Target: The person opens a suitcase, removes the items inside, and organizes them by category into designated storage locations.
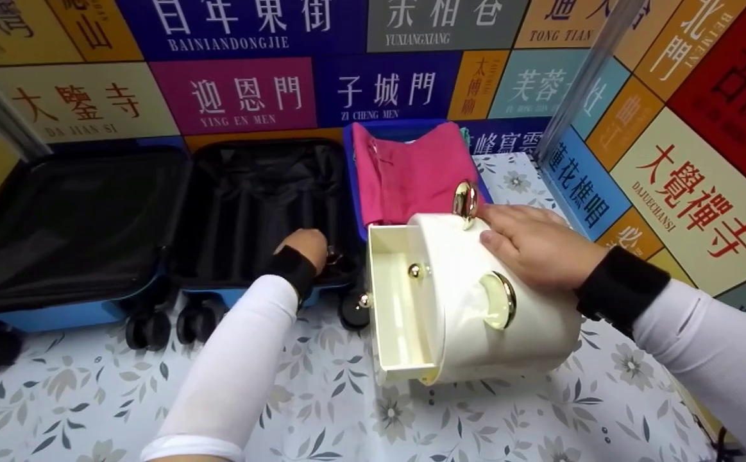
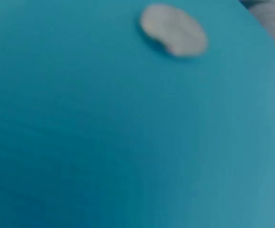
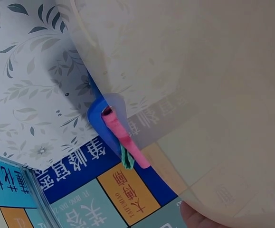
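Observation:
A cream, round-sided storage box (image 1: pixel 539 333) with gold trim stands on the table, its drawer (image 1: pixel 398 308) pulled out to the left. My right hand (image 1: pixel 533 247) rests on the box's upper side with fingers extended, close to the gold loop (image 1: pixel 466 200) on top. In the right wrist view the box's glossy wall (image 3: pixel 222 95) fills most of the picture. My left hand (image 1: pixel 308 247) reaches over the near rim of an open black-lined suitcase (image 1: pixel 270 186); its fingers are hidden. The left wrist view shows a blurred blue shell (image 2: pixel 104 118) with a pale oval badge (image 2: pixel 174 29).
A blue bin (image 1: pixel 353 173) holding folded pink cloth (image 1: pixel 411 167) stands behind the box. The suitcase's other half (image 1: pixel 77 218) lies open at the left, with black wheels (image 1: pixel 148 329) facing me. Printed panels (image 1: pixel 231 93) wall in the back and right of the flowered table (image 1: pixel 321 398).

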The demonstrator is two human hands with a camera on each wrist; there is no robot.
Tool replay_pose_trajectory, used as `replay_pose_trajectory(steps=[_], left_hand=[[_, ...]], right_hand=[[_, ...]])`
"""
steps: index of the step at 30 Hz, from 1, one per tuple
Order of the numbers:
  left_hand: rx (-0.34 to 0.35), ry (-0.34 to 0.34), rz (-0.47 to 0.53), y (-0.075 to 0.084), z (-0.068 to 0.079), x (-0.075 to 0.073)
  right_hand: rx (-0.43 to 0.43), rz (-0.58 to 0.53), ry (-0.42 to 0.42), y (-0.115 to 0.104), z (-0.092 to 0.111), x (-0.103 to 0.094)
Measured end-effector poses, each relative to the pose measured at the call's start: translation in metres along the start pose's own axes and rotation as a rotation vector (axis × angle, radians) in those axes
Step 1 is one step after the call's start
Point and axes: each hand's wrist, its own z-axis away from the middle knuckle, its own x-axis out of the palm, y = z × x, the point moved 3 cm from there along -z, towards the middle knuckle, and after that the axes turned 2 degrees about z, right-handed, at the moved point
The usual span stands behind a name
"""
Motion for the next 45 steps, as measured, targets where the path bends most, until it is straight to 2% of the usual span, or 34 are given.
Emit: replay_pose_trajectory(steps=[2,4,7,9,13,18,22,30,39,42,45], left_hand=[[-0.016,0.029,0.018,0.018,0.026,-0.027],[-0.025,0.038,0.02,0.018,0.027,-0.028],[-0.032,0.042,0.009,0.01,0.02,-0.022],[-0.035,0.05,0.028,0.005,0.015,-0.018],[-0.068,0.094,0.117,-0.004,0.013,-0.02],[-0.114,0.171,0.27,-0.014,0.018,-0.031],[-0.106,0.231,0.337,-0.018,0.026,-0.044],[0.009,0.332,0.349,-0.008,0.045,-0.067],[0.153,0.404,0.428,0.025,0.073,-0.091],[0.221,0.407,0.447,0.039,0.083,-0.096],[0.287,0.373,0.427,0.053,0.092,-0.097]], right_hand=[[0.0,0.002,0.001,0.0,0.0,0.0],[0.001,0.0,0.001,0.0,-0.001,0.0],[0.0,-0.002,-0.001,0.0,-0.002,0.001],[0.0,-0.003,-0.002,0.0,-0.002,0.001],[-0.002,0.003,0.001,-0.001,-0.001,0.0],[-0.001,0.003,0.013,-0.001,0.0,0.001],[0.0,0.0,0.014,0.0,0.0,0.0],[0.012,-0.005,0.008,0.001,0.0,0.0],[0.001,-0.005,0.012,0.002,0.0,0.001],[0.003,-0.006,0.008,0.001,0.0,0.0],[-0.002,-0.002,0.013,0.0,0.0,0.0]])
